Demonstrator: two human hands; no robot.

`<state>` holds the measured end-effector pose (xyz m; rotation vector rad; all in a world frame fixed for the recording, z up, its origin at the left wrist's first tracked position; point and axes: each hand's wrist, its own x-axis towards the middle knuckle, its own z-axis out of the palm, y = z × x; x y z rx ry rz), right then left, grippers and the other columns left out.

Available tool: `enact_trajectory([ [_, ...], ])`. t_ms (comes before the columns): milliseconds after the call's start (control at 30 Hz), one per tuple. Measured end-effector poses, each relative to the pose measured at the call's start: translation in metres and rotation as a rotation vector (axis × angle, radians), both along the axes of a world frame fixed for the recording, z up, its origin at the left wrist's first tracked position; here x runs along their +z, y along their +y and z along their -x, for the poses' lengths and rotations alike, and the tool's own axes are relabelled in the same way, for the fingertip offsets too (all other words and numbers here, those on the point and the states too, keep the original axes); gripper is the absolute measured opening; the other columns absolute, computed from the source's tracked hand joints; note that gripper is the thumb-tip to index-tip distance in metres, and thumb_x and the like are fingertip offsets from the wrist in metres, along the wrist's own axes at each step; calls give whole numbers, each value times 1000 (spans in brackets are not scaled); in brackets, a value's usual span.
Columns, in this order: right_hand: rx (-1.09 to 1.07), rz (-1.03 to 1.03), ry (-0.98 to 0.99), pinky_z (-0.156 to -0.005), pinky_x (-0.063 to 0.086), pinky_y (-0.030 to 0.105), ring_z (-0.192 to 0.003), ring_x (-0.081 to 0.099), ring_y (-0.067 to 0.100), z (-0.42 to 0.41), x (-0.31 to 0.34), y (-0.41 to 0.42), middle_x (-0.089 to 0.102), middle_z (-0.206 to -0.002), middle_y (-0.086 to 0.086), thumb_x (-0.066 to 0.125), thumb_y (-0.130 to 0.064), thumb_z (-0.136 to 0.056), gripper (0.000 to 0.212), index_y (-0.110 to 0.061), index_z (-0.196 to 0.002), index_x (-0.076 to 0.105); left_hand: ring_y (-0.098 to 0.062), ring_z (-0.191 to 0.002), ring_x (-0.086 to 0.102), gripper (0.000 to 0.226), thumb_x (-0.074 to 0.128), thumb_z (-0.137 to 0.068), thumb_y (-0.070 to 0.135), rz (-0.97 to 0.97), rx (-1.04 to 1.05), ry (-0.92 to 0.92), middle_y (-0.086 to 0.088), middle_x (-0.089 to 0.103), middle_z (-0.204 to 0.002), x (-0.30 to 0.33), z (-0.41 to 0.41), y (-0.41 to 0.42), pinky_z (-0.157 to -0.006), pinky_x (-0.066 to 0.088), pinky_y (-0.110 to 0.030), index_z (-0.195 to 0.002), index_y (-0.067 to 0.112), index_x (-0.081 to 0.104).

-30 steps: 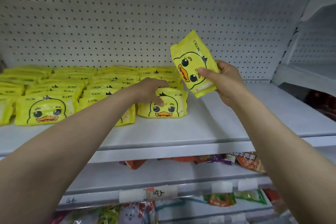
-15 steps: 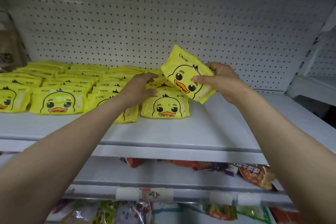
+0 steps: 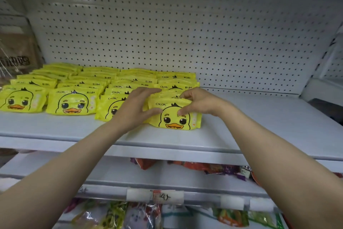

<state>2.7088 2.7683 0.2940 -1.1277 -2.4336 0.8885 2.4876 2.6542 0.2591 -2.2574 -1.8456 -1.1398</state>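
Rows of yellow duck-face packets [image 3: 72,102] lie overlapped on a white shelf [image 3: 259,123]. At the front of the rightmost row stands one yellow duck packet [image 3: 174,120], leaning back on those behind it. My right hand [image 3: 201,101] pinches its top edge, fingers curled over the back and thumb on the printed face. My left hand [image 3: 132,107] rests on the neighbouring row with fingers stretched over the packets, its thumb touching the same front packet's left side.
A white pegboard wall [image 3: 185,33] backs the shelf, whose right half is bare. A brown bag [image 3: 15,52] stands at the far left. Lower shelves hold coloured snack bags [image 3: 204,168] behind a price-tag rail [image 3: 165,196].
My right hand brought the lifted duck packet down and left into the rightmost row. My left hand shifted onto the packets beside it. The view moved closer.
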Motion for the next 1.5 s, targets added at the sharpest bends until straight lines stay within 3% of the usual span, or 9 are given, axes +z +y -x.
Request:
enact_trajectory([
  [67,-26,-137,-47,-96,46,27,-109,58,9,2,-1,-2,64,-114,-8,90,-31,-66,60,-23,-119,65,-20,-132,35,71,75,-74,50,63,-16,48,-2,44,-140,-7,-1,1,-109,32,-36,-137,37,47],
  [167,-23,-298,-63,-99,47,34,-115,57,10,4,-2,-6,63,-120,-4,90,-36,-64,70,-31,-127,58,-21,-137,29,81,81,-66,51,114,4,128,-3,37,-147,-14,-3,4,-111,28,-37,-138,40,44],
  [300,44,-372,-198,-105,40,38,-129,41,16,6,-8,-15,52,-136,-4,86,-53,-61,88,-35,-137,47,-22,-136,30,86,83,-63,49,110,40,215,-3,37,-147,-17,-5,10,-110,28,-36,-139,40,43],
  [467,43,-441,-335,-110,34,36,-139,29,19,8,-14,-23,40,-149,-5,87,-49,-62,103,-33,-147,31,-23,-129,36,84,82,-64,48,74,32,248,-2,46,-138,-16,-4,11,-106,33,-36,-138,36,45],
  [700,-33,-586,-426,-109,30,34,-141,28,21,17,-13,-37,38,-153,-4,84,-45,-69,100,-31,-151,29,-25,-131,34,82,79,-68,48,37,53,292,-5,44,-139,-21,-2,12,-106,32,-37,-140,32,43],
  [1067,-143,-546,-519,-110,35,40,-142,29,25,27,-7,-62,34,-156,-1,80,-44,-74,99,-29,-154,23,-30,-136,31,80,76,-73,49,151,84,281,-12,37,-146,-8,-8,4,-108,31,-40,-142,30,40],
  [1333,-139,-609,-314,-109,36,41,-143,29,22,38,31,-104,38,-154,-3,66,-49,-86,71,-32,-148,36,-30,-129,38,74,79,-74,39,189,257,134,-10,45,-135,28,2,-52,-101,40,-44,-138,27,45],
  [1500,-35,-643,-222,-109,32,38,-141,32,22,44,45,-151,42,-152,-2,64,-49,-89,65,-31,-146,40,-32,-126,40,68,76,-77,37,162,390,73,-12,47,-132,39,10,-123,-100,40,-43,-137,26,47],
])
